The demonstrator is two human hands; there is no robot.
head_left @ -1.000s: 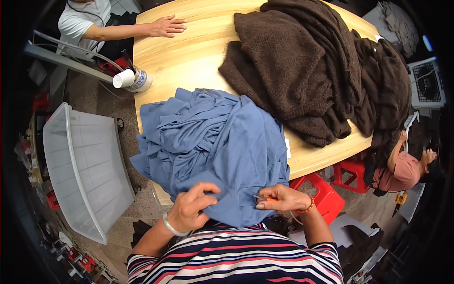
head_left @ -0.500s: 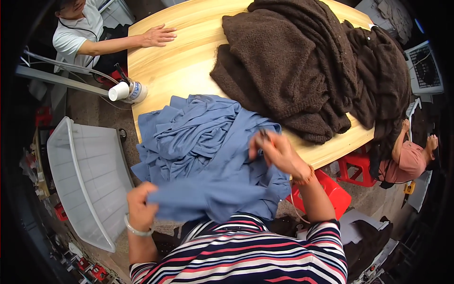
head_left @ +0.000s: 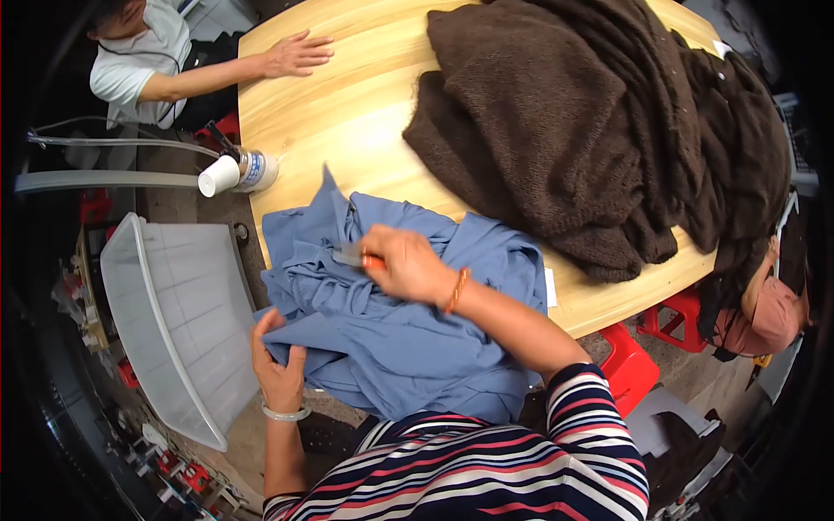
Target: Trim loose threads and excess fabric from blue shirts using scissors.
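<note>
A heap of blue cloth garments [head_left: 417,339] lies rumpled at the table's near edge, partly hanging over toward my lap. My left hand [head_left: 280,369] is at its left side, fingers and thumb loosely closed round a fold. Over the middle of the heap, my right hand [head_left: 408,260] is closed on small orange-handled thread snips [head_left: 372,260]. Their grey blade end points left and is blurred. A pointed corner of blue cloth [head_left: 327,195] sticks up beyond the snips.
Dark brown knitted garments [head_left: 547,122] cover the table's right side. A white paper cup [head_left: 219,175] is by a jar [head_left: 258,171] at the left edge. Below stands a white plastic bin [head_left: 187,321]; red stools [head_left: 630,369] are right. A co-worker's hand [head_left: 300,54] rests on the table [head_left: 347,113].
My right hand has moved left with the snips, over the heap. The cloth stretched between my hands has been lowered. My left hand has shifted slightly right, its grip looser.
</note>
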